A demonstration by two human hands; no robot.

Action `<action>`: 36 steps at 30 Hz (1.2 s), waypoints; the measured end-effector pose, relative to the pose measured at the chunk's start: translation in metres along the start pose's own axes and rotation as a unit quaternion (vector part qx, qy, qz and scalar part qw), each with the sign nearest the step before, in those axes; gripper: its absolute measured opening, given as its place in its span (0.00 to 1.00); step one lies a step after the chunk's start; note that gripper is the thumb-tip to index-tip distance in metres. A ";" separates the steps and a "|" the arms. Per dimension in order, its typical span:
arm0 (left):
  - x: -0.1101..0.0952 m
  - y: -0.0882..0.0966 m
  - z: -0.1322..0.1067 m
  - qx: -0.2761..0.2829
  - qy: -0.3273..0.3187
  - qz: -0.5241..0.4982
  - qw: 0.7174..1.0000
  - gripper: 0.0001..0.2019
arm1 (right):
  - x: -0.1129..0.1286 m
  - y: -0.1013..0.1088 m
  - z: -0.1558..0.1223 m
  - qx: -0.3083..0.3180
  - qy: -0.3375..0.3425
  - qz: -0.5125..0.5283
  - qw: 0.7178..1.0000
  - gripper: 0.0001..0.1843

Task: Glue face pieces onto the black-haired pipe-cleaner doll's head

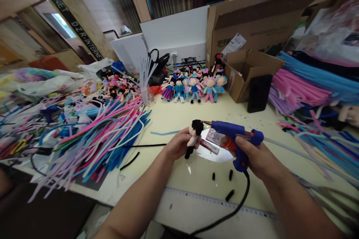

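A small doll [192, 140] with black hair, a pale body and black legs is held upright in my left hand [179, 145], fingers closed round it. My right hand [254, 155] grips the handle of a blue glue gun [232, 129]. Its nozzle points left and is at the doll's black hair; I cannot tell if it touches. A long glue stick [294, 153] sticks out of the gun's back. Below lie short black pipe cleaner pieces [230, 195]. Behind the doll is a flat grey-and-red item [211, 147], close to a small printed card [215, 135].
Many coloured pipe cleaners [112, 138] are heaped on the left, with more bundles [300, 82] on the right. Finished dolls [193, 86] stand at the back beside an open cardboard box [242, 71] and a black phone [259, 93]. Scissors [322, 194] lie near my right forearm.
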State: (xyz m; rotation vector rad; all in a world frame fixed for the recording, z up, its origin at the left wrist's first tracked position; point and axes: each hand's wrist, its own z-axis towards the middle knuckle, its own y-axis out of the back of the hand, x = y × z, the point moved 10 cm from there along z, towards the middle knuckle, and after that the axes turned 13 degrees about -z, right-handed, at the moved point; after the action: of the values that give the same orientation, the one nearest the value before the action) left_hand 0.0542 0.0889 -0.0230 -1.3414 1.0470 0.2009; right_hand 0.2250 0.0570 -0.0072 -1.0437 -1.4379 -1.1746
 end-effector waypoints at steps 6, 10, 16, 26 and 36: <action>0.001 0.000 0.000 -0.001 0.001 0.002 1.000 0.09 | 0.012 -0.004 -0.003 -0.030 -0.015 0.007 0.999 0.27; 0.002 0.001 0.001 -0.003 0.000 0.003 1.000 0.09 | 0.011 -0.006 -0.005 -0.024 -0.012 -0.011 1.000 0.26; 0.004 0.000 0.002 0.008 0.002 0.014 1.000 0.09 | 0.004 -0.003 -0.009 -0.033 -0.043 -0.060 0.997 0.28; 0.008 0.002 0.002 -0.003 0.010 0.026 1.000 0.10 | 0.019 -0.002 -0.015 -0.045 -0.039 -0.110 0.992 0.29; 0.007 0.002 0.002 -0.003 0.007 0.027 1.000 0.10 | 0.021 -0.002 -0.014 -0.051 -0.028 -0.126 0.990 0.29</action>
State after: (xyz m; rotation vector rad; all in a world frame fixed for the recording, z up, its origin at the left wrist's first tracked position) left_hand 0.0581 0.0879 -0.0295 -1.3230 1.0954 0.2352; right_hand 0.2222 0.0438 0.0139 -0.9908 -1.6021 -1.4230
